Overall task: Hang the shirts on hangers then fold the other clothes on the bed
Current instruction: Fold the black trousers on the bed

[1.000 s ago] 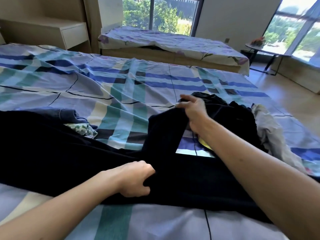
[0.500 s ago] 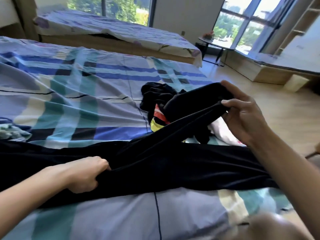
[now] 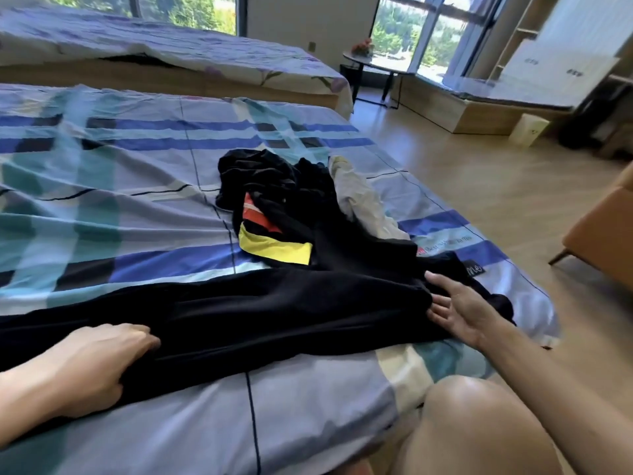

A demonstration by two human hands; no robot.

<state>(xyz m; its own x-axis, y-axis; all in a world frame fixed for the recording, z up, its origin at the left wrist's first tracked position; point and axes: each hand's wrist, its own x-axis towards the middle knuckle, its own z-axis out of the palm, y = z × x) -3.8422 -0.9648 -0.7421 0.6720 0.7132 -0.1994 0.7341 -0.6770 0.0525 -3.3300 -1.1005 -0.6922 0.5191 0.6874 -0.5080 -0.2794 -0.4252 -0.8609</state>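
Surface: a bed (image 3: 137, 207) under a plaid cover of blue, teal and cream, standing on a wooden floor (image 3: 479, 186). Beyond it stands a second bed (image 3: 205, 53) with a floral cover; a round side table (image 3: 373, 63) is by the windows (image 3: 400, 32), and an orange chair (image 3: 606, 214) is at the right edge. A long black garment (image 3: 274, 313) lies flat across the near part of the bed, with a pile of clothes (image 3: 274, 186) touching it behind, dark pieces with a red and yellow panel (image 3: 274, 248) and a pale garment (image 3: 359, 200). The left hand (image 3: 99, 361) grips the black garment at its near edge with curled fingers. The right hand (image 3: 459, 306) is spread, palm turned inward, fingers against the garment's right end. Half a second ago the right hand pinched that end and held it raised above the pile; the end now lies down on the cover and the pinch is released, while the left grip is unchanged. The view has swung right, bringing a bare knee (image 3: 479, 423) into sight. The garment's left end runs out of frame, the left fingertips are buried in cloth, the kind of garment cannot be told, and the printed label on the cover is too blurred to read.
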